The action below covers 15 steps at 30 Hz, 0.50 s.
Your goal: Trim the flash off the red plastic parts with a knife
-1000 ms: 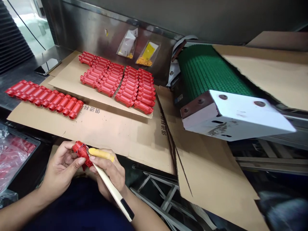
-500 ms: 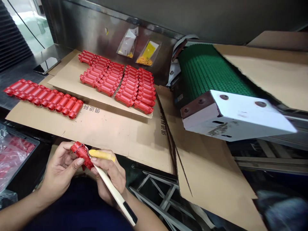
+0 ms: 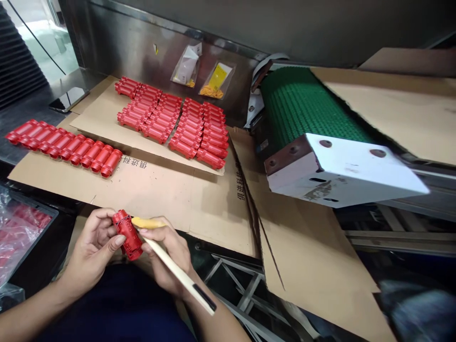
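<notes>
Cardboard [image 3: 160,204] lines the desk [image 3: 37,103]. By its near edge, the left grip [image 3: 93,246] pinches a red tube [image 3: 128,237], the right grip [image 3: 175,249] a tool [image 3: 178,272].

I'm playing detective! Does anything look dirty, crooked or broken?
Yes: dark smudges on the white metal piece by the green belt stand out against its pale surface. The cardboard beside the belt looks ragged, unlike a clean cut. The red part in the left hand shows no clear damage.
</notes>
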Tool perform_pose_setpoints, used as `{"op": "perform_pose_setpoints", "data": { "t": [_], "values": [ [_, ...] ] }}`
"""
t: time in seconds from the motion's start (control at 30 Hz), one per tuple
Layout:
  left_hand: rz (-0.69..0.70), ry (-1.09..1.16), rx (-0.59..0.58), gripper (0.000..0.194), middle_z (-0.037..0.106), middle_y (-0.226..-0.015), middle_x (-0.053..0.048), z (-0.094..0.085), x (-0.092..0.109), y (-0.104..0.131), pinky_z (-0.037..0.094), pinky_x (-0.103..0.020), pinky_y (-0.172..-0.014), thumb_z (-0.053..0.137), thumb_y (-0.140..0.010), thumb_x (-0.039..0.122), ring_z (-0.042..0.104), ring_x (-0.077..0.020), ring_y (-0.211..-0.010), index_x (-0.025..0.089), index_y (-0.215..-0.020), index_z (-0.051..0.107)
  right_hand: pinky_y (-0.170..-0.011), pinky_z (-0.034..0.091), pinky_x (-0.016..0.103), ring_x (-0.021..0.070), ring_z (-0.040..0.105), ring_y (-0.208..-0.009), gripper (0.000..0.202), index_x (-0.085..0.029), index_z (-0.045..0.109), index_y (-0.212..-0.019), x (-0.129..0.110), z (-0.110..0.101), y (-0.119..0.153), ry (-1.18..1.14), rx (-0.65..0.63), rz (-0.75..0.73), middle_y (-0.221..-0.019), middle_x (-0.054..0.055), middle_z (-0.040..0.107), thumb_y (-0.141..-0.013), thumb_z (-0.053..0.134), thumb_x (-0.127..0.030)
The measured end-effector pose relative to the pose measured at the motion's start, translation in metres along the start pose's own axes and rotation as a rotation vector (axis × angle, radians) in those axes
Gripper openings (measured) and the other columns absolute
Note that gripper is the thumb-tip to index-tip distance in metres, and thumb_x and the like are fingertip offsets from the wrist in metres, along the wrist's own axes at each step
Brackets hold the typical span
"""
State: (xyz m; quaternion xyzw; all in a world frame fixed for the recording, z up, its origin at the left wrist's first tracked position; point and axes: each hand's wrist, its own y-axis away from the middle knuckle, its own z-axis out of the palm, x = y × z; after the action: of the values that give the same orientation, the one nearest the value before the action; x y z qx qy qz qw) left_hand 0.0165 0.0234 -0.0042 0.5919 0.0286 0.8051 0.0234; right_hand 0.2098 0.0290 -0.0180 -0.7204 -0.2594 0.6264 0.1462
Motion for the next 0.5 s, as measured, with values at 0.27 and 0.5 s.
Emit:
{"op": "perform_pose_setpoints", "data": {
  "t": [0.27, 0.5],
  "values": [
    [-0.468, 0.202, -0.069, 0.037, 0.08, -0.108, -0.011, -0.005, 0.014, -0.001, 0.059, -0.023, -0.061, 0.086, -0.088, 0.035, 0.069, -0.0148, -0.068, 0.022, -0.122, 0.08, -0.057, 0.055, 0.023, 0.012, 0.064, -0.061, 0.013, -0.02, 0.073, -0.104, -0.009, -0.024, -0.012, -0.103, 0.049, 0.442, -0.078, 0.001, 0.07, -0.105, 0.064, -0.029],
    [-0.439, 0.29, -0.139, 0.08, 0.076, -0.136, -0.021, -0.012, 0.008, 0.001, 0.063, -0.029, -0.077, 0.091, -0.069, 0.069, 0.077, -0.028, -0.098, 0.017, -0.129, 0.082, -0.038, 0.041, 0.017, 0.008, 0.052, -0.039, 0.036, -0.019, 0.062, -0.09, -0.008, -0.004, -0.011, -0.411, -0.123, 0.898, -0.058, -0.006, 0.06, -0.097, 0.07, -0.054]
  ]
}}
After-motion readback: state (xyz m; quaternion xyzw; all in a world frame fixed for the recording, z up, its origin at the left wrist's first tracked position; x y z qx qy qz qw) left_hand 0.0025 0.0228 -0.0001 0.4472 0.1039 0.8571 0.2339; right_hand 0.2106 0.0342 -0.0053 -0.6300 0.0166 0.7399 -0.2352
